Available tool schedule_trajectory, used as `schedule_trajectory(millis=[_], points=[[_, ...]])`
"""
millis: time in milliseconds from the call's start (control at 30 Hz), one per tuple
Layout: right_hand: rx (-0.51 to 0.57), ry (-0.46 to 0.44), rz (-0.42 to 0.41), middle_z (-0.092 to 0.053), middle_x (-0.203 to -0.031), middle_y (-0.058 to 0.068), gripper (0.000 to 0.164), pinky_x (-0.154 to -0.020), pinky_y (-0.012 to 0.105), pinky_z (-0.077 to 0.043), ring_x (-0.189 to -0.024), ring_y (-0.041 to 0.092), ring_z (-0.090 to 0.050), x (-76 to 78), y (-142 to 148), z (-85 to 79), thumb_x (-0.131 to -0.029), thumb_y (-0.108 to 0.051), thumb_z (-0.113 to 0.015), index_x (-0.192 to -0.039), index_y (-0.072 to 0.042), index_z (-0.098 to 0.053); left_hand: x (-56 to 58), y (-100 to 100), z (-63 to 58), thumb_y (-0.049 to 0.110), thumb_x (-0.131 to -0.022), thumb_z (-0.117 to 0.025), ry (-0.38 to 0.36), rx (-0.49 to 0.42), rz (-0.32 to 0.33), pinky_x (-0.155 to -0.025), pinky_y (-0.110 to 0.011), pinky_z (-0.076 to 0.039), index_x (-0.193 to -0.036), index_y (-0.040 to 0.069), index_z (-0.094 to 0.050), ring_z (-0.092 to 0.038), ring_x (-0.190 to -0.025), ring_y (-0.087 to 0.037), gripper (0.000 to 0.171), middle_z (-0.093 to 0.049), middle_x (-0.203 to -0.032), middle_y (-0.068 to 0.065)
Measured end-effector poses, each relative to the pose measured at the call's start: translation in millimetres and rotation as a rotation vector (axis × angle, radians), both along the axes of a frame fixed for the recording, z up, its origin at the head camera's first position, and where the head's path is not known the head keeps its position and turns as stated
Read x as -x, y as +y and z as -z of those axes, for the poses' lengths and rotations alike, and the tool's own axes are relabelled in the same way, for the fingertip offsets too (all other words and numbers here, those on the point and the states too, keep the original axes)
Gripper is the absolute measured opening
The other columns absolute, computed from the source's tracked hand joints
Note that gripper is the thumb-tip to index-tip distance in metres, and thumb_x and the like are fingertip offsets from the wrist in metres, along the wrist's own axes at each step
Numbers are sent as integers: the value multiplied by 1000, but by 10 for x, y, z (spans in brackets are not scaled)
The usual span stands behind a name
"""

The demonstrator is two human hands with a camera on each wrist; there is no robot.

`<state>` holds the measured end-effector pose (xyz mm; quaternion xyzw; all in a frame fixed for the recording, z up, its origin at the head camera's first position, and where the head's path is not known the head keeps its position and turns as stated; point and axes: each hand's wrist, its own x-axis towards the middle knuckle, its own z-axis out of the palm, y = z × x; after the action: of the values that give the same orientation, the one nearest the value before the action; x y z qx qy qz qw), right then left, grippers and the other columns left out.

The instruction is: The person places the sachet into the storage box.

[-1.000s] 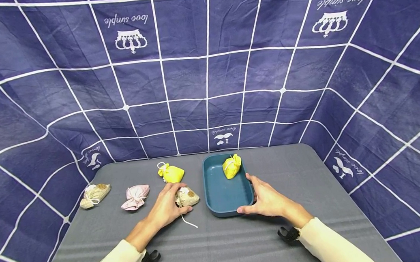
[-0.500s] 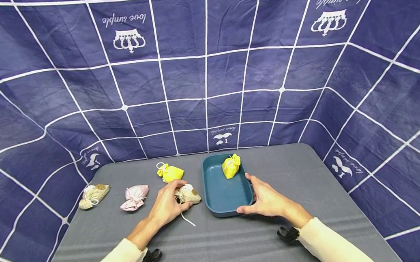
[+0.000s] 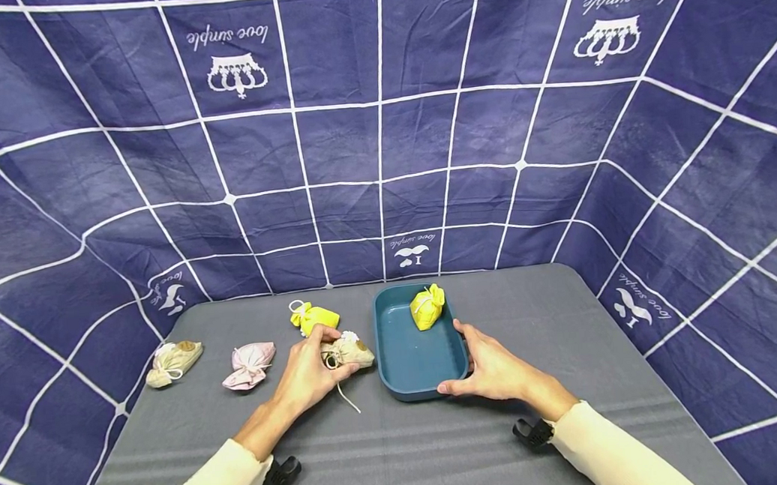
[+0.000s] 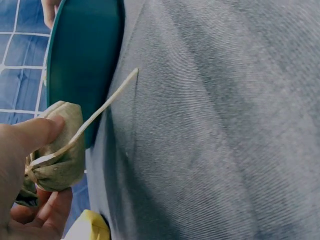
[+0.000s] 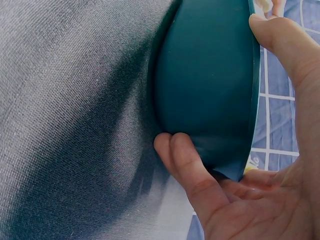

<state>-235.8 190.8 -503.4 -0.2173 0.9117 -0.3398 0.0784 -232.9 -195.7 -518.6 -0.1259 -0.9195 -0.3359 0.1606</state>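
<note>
In the head view, a beige drawstring pouch (image 3: pixel 356 352) with a brown patch and white trim is pinched by my left hand (image 3: pixel 306 372). The left wrist view shows my thumb on one side of this pouch (image 4: pixel 70 120) and fingers below, its white cord hanging loose. A dark teal rectangular tray (image 3: pixel 414 376) lies just right of it. Around the tray's near right corner my right hand (image 3: pixel 499 366) holds on, with the thumb at the rim and fingertips against the outer wall (image 5: pixel 205 85). One yellow pouch (image 3: pixel 428 307) sits inside at the tray's far right.
Left of the tray, another yellow pouch (image 3: pixel 315 317) lies behind my left hand. Farther left are a pink pouch (image 3: pixel 250 366) and a second beige pouch (image 3: pixel 174 363). A grey cloth (image 3: pixel 391 468) covers the table; blue gridded curtains (image 3: pixel 347 140) enclose its back and sides.
My left hand has closed its grip on the beige pouch, which has tilted and come up slightly towards the tray. The right hand and the tray stay where they were.
</note>
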Motion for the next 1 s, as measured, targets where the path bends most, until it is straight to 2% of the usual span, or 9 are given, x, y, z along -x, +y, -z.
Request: schedule_trajectory(millis=[667,767,1000], points=[[-3,-10,7,-57,-162,35,132,-99,37,-65,-99,10,-76,3,10,-2,-85,-56,-102,-175,9,-30,106,77,-274,25,-87,-105,100,-48,10,-102,-57,-63,-130,12,-73,-83,-119,-35,55,-86,-126,-10],[-9,-5,7,-60,-159,33,132,-97,36,-64,-97,8,-73,3,10,-1,-84,-57,-102,-175,8,-31,129,101,-327,26,-89,-103,101,-56,11,-98,-53,-62,-131,13,-73,-81,-117,-33,54,-85,-126,-10],[-9,0,7,-60,-159,34,132,-98,36,-65,-97,7,-74,5,7,0,-84,-56,-102,-175,8,-31,220,180,-446,25,-90,-101,119,-66,30,-86,-39,-56,-133,12,-72,-71,-100,-22,54,-83,-120,-8]])
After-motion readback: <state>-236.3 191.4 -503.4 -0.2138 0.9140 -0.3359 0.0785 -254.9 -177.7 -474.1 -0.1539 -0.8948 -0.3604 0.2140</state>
